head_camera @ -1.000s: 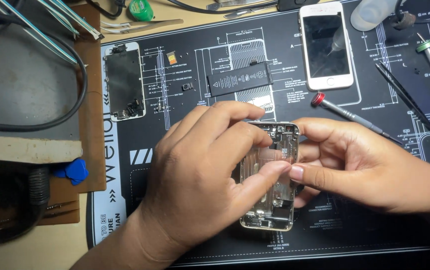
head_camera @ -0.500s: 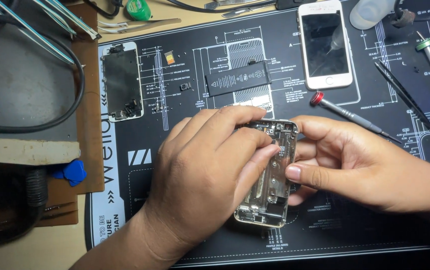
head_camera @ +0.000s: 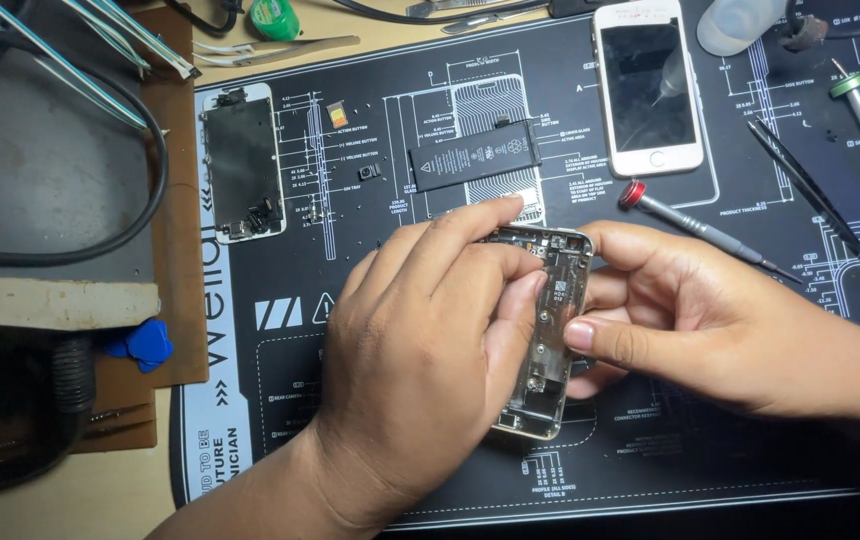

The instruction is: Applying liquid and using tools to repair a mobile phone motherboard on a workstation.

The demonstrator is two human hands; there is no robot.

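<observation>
Hands hold as before: left hand [head_camera: 430, 350] and right hand [head_camera: 710, 320] both closed on the opened phone housing [head_camera: 548, 330], now tilted slightly more upright above the dark printed mat [head_camera: 370, 300]. Black rectangular battery [head_camera: 475, 155] with a white label lies just behind it.

phone screen: dark glass rectangle in white-framed phone [head_camera: 648, 85], top centre-right of mat
detached display: black screen panel, white edge [head_camera: 241, 162], upper left of mat
battery label: black rectangular battery, white print [head_camera: 474, 155], between them
</observation>
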